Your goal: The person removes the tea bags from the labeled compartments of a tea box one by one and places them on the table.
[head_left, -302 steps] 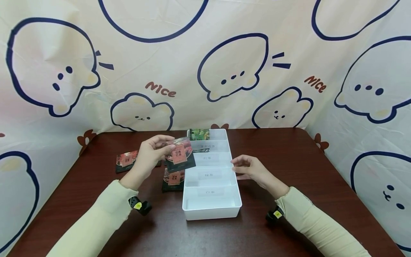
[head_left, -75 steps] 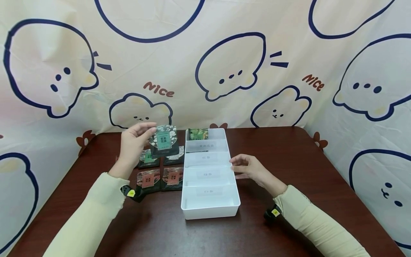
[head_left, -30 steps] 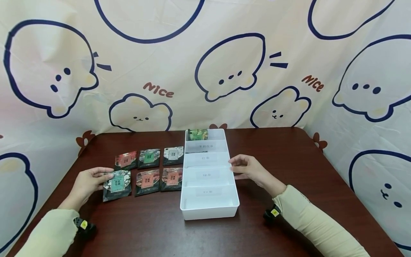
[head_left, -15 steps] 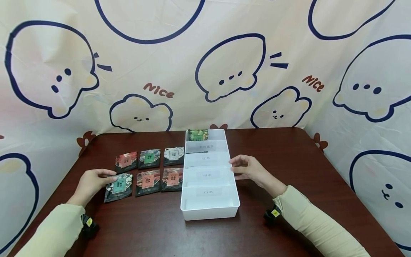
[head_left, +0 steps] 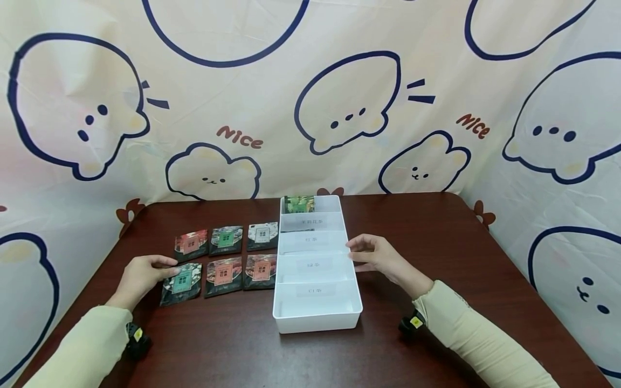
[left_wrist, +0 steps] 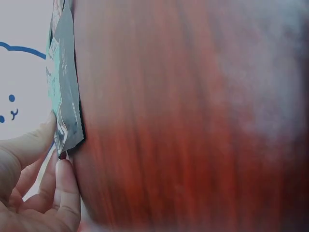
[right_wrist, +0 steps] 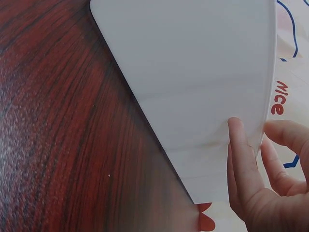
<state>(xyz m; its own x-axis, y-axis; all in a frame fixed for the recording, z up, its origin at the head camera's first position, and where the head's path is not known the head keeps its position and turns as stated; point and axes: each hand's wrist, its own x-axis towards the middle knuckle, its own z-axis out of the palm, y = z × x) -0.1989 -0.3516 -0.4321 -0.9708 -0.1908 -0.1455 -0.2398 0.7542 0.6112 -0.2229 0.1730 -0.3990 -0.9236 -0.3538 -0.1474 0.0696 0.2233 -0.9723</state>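
Note:
My left hand (head_left: 143,277) pinches the left edge of a dark tea sachet (head_left: 181,283) with a teal label and white flowers, low over the table at the left end of the front row. In the left wrist view the thumb lies on the printed face, the other fingers at its edge and below. Two red-label sachets (head_left: 223,275) lie right of it. Behind them are a red (head_left: 191,243), a green (head_left: 226,238) and a white-label sachet (head_left: 262,235). My right hand (head_left: 375,256) holds the right rim of a long white divided box (head_left: 317,323), fingers against its outer wall.
The box has several compartments with labels in Chinese characters. A green packet (head_left: 299,203) sits in the farthest one, and a thin dark edge shows in the one before it. The brown table (head_left: 233,345) meets a cartoon-print curtain (head_left: 281,108) at the back and sides.
Ten seconds ago my left hand held a red-label sachet by the box; a second one now lies in front. The teal-label sachet came down front-left, then slid slightly right. The right hand stayed put.

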